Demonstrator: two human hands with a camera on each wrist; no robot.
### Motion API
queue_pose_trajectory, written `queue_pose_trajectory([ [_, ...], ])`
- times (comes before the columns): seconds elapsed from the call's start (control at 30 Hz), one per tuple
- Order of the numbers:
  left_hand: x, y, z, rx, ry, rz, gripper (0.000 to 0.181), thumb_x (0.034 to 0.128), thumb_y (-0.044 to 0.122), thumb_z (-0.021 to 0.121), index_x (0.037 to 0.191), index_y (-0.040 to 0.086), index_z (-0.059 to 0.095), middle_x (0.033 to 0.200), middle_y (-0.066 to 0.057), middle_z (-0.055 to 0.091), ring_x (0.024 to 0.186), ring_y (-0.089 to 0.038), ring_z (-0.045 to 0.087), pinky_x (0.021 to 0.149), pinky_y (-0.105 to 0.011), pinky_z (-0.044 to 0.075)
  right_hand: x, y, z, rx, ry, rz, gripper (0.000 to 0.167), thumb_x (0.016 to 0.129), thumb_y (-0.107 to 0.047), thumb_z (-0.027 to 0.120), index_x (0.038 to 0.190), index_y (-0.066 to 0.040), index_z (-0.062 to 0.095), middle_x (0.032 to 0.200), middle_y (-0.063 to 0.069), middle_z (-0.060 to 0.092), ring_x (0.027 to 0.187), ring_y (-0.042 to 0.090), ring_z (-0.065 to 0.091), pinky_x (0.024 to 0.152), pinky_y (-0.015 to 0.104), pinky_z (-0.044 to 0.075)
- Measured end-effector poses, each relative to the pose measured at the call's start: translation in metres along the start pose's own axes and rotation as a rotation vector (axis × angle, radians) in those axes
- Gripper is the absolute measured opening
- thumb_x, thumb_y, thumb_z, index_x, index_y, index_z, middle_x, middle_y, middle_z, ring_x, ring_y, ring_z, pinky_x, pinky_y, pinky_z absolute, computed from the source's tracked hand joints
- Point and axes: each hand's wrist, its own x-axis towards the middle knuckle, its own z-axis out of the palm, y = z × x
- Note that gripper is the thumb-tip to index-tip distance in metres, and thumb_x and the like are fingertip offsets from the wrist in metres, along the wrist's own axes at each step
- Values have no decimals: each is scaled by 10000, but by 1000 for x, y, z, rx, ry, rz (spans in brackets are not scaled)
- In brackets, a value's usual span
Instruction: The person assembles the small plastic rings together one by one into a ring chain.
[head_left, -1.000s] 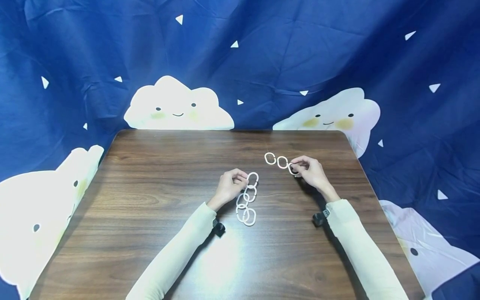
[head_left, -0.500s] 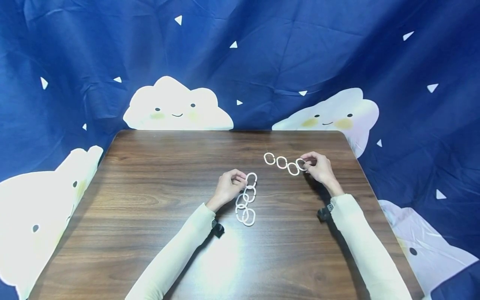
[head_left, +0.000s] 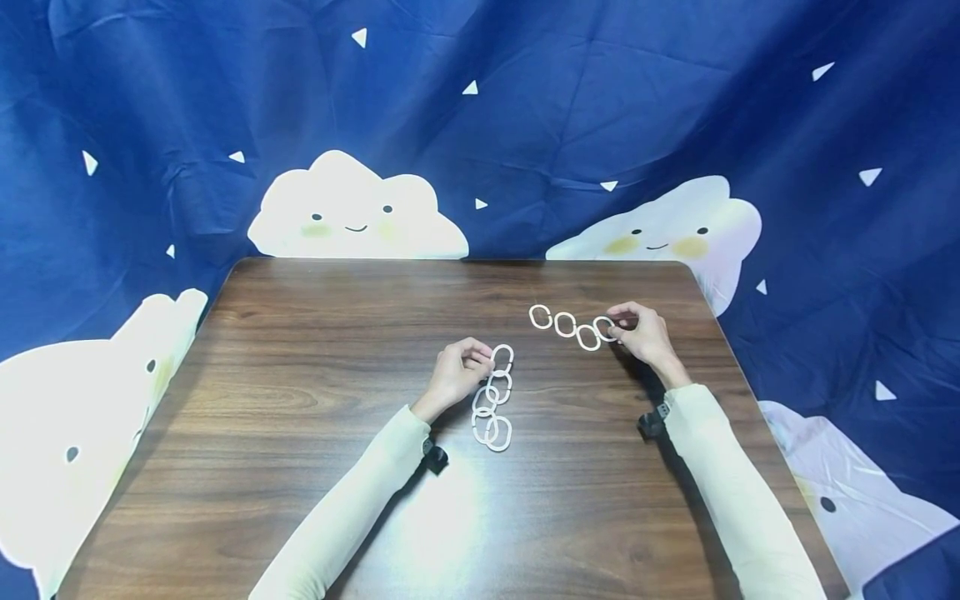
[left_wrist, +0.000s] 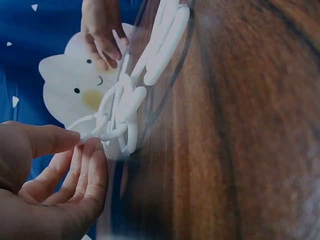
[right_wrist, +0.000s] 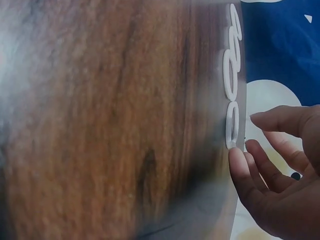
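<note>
My left hand (head_left: 459, 372) pinches the top link of a chain of white plastic links (head_left: 499, 388) between thumb and fingertips. In the left wrist view, the pinched link (left_wrist: 86, 129) is raised off the table, and the linked ones hang or lie beyond it. At the far right of the table, several separate white oval links lie in a row. My right hand (head_left: 642, 332) is at the rightmost link (head_left: 604, 329). The right wrist view shows thumb and fingers spread apart, with one fingertip touching or very near the end of that link (right_wrist: 232, 125).
The brown wooden table (head_left: 300, 417) carries both groups of links. Behind it hangs a blue curtain (head_left: 525, 125) printed with white clouds. A small black camera (head_left: 435, 457) sits on the left wrist and another black camera (head_left: 652, 423) on the right.
My right hand has moved right and slightly away, and a link it held now lies at the row's right end. The fingers have parted from it. My left hand has stayed with the chain.
</note>
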Motion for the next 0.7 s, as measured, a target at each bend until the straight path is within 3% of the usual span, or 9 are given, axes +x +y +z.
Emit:
queue_pose_trajectory([
  [0.4,2,-2,1,-39,-6,12,116,905,39,743,1021,28,741,918,-145,794,712,-63,706,660,-172,572,2,2,-1,-9,-43,40,405,909,-73,778,1293,-6,668,1250,287,707,1153,403,678,711,47,453],
  [0.6,2,-5,2,-48,-1,34,123,895,33,743,1017,18,734,898,-120,795,712,-80,728,663,-198,597,2,4,1,-39,-50,44,429,903,-113,792,1301,-16,662,1266,268,706,1186,402,664,959,299,484],
  [0.7,2,-6,2,-53,-1,35,123,888,27,741,1010,17,730,883,-109,792,697,-68,720,656,-197,596,3,4,2,-50,-55,44,431,904,-115,793,1300,-11,659,1271,269,700,1196,411,654,1022,424,490],
])
